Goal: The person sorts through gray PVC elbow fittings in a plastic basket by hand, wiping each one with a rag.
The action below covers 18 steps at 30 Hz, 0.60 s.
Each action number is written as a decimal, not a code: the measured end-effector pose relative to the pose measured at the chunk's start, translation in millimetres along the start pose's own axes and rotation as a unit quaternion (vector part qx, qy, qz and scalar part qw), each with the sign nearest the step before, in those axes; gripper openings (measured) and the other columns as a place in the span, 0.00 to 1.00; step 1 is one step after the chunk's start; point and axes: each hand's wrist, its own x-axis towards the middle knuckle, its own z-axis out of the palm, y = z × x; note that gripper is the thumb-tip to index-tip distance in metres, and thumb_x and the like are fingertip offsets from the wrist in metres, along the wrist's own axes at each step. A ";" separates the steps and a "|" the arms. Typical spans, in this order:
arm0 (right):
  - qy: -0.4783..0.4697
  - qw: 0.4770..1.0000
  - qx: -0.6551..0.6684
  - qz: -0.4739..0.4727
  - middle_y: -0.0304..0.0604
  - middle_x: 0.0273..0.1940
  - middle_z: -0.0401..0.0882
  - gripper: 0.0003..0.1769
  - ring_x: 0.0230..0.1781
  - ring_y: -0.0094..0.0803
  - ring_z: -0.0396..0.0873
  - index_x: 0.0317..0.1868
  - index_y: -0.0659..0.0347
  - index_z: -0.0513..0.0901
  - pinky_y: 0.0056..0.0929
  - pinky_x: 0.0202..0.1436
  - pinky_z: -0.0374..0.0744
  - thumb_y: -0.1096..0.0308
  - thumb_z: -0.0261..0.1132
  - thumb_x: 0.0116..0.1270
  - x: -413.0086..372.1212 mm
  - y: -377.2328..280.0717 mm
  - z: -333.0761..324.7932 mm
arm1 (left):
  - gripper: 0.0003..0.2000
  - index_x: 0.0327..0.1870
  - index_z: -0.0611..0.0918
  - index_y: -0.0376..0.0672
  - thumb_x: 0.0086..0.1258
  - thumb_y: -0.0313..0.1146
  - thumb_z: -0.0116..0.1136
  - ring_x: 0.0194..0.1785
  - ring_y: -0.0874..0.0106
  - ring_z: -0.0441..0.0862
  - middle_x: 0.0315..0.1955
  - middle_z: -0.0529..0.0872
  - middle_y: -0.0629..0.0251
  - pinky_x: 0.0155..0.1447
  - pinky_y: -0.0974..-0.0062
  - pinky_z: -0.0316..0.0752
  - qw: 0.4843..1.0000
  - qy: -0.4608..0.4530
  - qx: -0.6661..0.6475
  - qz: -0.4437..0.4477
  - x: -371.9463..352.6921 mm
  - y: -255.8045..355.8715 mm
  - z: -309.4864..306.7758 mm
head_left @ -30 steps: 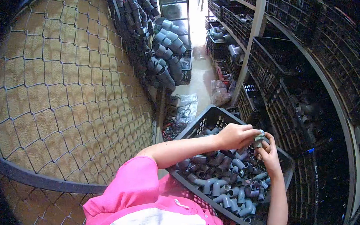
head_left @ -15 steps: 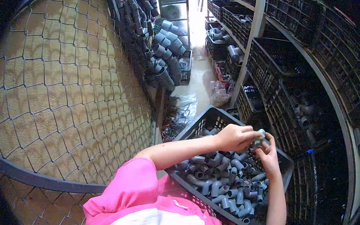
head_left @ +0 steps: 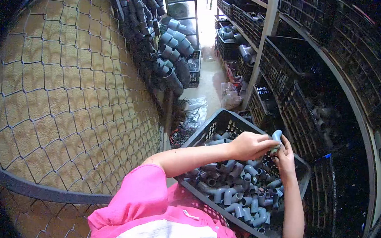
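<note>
Over the far right part of a black plastic crate (head_left: 207, 128), both my hands meet around a grey elbow pipe fitting (head_left: 277, 135). My left hand (head_left: 252, 146) comes from the left, its fingers closed on the fitting's lower part. My right hand (head_left: 285, 158) grips it from the right, thumb and fingers bent around it. A small pale greenish patch shows between the fingers; I cannot make out what it is. Below lie many loose grey elbow fittings (head_left: 230, 196) in the crate, some partly hidden by my left forearm.
A wire mesh fence (head_left: 70, 105) curves along the left. On the right, shelves carry black crates (head_left: 289, 64) of fittings. Larger grey pipe fittings (head_left: 174, 39) are stacked ahead on the left. Plastic bags (head_left: 196, 108) lie on the aisle floor (head_left: 208, 78).
The elbow fitting has turned in my fingers, so its curved end now stands up more visibly above them. My hands stay close together over the crate.
</note>
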 end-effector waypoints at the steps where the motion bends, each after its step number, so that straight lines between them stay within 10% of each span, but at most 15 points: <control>1: 0.006 1.000 0.005 -0.012 0.39 0.57 0.81 0.35 0.44 0.17 0.80 0.77 0.58 0.59 0.14 0.33 0.74 0.68 0.64 0.74 4.0 5.7 -3.4 | 0.21 0.62 0.78 0.51 0.66 0.32 0.62 0.32 0.57 0.85 0.35 0.82 0.61 0.32 0.61 0.79 1.000 -0.007 0.018 0.011 -0.2 -3.8 0.5; 11: -0.091 0.992 0.082 0.006 0.44 0.64 0.75 0.38 0.57 0.31 0.81 0.77 0.63 0.59 0.27 0.58 0.80 0.79 0.65 0.68 -2.0 -14.6 18.7 | 0.20 0.63 0.78 0.53 0.69 0.32 0.60 0.34 0.53 0.84 0.37 0.82 0.60 0.35 0.58 0.80 0.992 0.032 0.035 -0.114 0.0 -16.0 4.0; 18: -0.064 0.991 0.116 0.005 0.48 0.65 0.74 0.34 0.61 0.34 0.79 0.75 0.65 0.61 0.34 0.65 0.79 0.75 0.63 0.72 6.3 -10.8 14.6 | 0.20 0.61 0.80 0.52 0.67 0.30 0.62 0.36 0.55 0.85 0.37 0.83 0.61 0.37 0.60 0.81 1.000 -0.007 -0.008 -0.029 -2.2 -19.0 3.8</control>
